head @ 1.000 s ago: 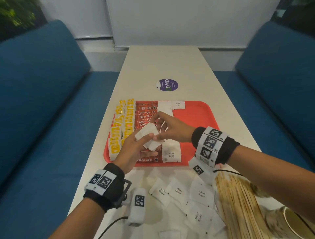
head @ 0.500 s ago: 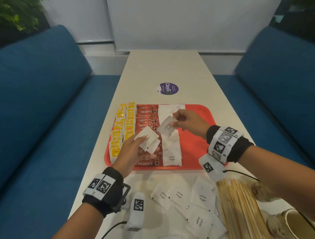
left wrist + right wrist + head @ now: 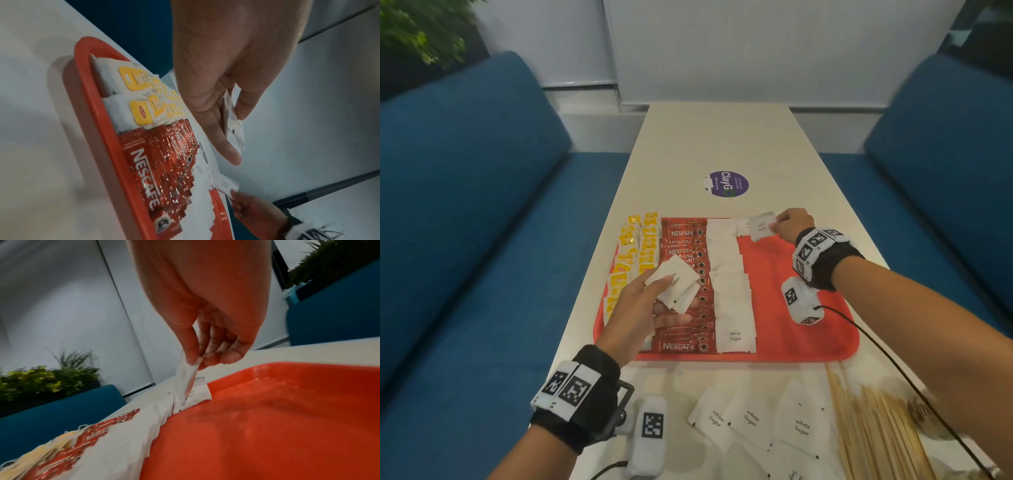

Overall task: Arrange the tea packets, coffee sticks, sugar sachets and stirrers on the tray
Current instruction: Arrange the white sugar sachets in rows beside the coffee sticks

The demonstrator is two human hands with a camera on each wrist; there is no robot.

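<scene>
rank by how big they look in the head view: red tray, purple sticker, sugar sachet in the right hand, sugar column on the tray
1. red tray
2. sugar column
3. purple sticker
4. sugar sachet in the right hand, partly hidden by the fingers, so only narrowly below the sticker.

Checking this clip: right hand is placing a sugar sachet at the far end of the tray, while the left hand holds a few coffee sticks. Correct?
Not quite. The left hand holds sugar sachets, not coffee sticks; the head view shows their "Sugar" print. The coffee sticks lie on the tray. The right hand does pinch a single sachet at the far end.
</scene>
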